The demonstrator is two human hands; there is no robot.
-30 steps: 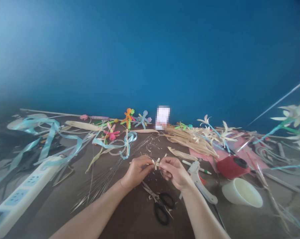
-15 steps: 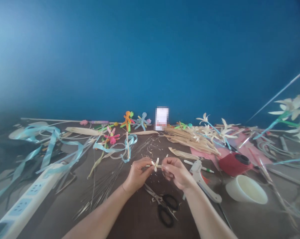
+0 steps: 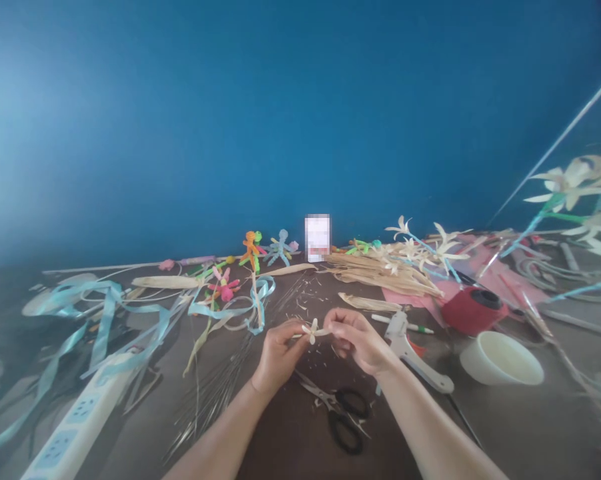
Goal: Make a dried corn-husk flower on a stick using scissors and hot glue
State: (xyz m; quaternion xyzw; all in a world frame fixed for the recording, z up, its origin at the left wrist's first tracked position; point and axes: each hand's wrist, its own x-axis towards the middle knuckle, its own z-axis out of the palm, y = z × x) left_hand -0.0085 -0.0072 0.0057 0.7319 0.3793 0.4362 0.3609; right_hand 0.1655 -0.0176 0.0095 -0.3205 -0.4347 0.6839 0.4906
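One cream flower (image 3: 312, 331), lower centre, I judge light, fragile: left grip (image 3: 277, 353) pinches its stem (image 3: 297, 336), safest hold; right grip (image 3: 356, 338), a petal (image 3: 322, 332).

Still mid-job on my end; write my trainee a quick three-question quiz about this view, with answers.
1. True or false: the white glue gun lies to the right of the scissors.
2. Which thing is held between the left hand and the right hand?
A) the power strip
B) the small pale flower
C) the white tub
3. Fill in the colour: the wall in the background is ____.

Key: 1. true; 2. B; 3. blue
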